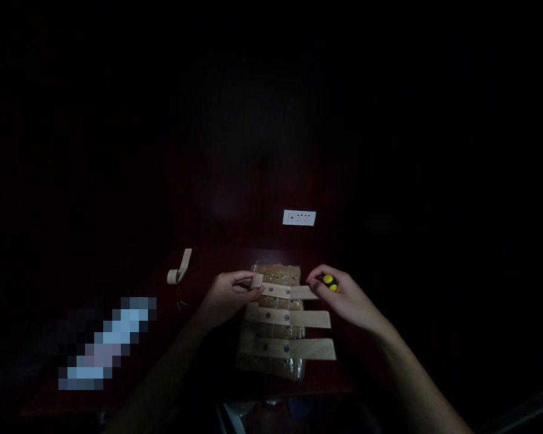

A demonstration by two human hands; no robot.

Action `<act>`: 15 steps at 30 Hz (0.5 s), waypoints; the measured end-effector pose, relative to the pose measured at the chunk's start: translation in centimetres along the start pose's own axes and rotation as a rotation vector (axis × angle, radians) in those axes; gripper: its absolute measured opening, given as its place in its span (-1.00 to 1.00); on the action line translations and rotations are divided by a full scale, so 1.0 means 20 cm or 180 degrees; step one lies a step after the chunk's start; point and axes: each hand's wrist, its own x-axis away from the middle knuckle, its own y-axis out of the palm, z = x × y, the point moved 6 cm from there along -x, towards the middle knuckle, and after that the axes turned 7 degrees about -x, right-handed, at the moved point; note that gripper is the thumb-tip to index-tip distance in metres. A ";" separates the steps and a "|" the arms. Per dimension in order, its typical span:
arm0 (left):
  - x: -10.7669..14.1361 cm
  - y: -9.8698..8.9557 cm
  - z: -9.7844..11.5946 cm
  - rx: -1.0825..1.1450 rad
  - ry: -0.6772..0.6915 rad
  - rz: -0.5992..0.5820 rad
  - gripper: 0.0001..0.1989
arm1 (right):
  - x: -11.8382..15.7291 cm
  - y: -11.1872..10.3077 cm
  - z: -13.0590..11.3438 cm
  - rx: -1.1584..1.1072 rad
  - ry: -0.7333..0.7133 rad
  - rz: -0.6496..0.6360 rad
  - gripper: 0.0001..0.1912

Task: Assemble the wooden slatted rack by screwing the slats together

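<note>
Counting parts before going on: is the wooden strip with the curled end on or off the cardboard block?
Off: the curled strip lies on the dark table, left of the cardboard block and not touching it.

Strips [295, 317] across board [278, 332], hook [184, 265] left, outlet [299, 217] behind

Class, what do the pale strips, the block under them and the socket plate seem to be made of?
Strips: probably bare wood, from their matt, pale tan surface. Block: likely brown cardboard; shiny glints suggest clear tape. Socket plate: apparently plastic, being smooth, evenly white.
</note>
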 end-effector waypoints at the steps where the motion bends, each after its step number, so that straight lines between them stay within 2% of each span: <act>1: 0.01 -0.01 0.01 -0.0017 -0.0011 -0.0052 -0.60 | -0.01 0.01 0.01 -0.0126 0.0089 -0.0003 -0.84; 5: 0.02 -0.02 -0.01 -0.0175 0.0028 -0.0267 -0.58 | -0.02 0.06 0.11 -0.0616 0.0551 -0.0141 -0.83; 10: 0.00 0.03 -0.18 -0.0153 -0.0030 -0.0497 -0.60 | -0.05 0.13 0.29 -0.0762 0.0751 -0.0262 -0.82; 13: -0.02 0.05 -0.27 -0.0375 -0.0032 -0.0282 -0.63 | -0.08 0.16 0.41 -0.0607 0.0756 -0.0234 -0.81; 15: -0.02 0.06 -0.31 -0.0523 0.0002 -0.0196 -0.62 | -0.09 0.15 0.48 -0.0475 0.0757 -0.0027 -0.80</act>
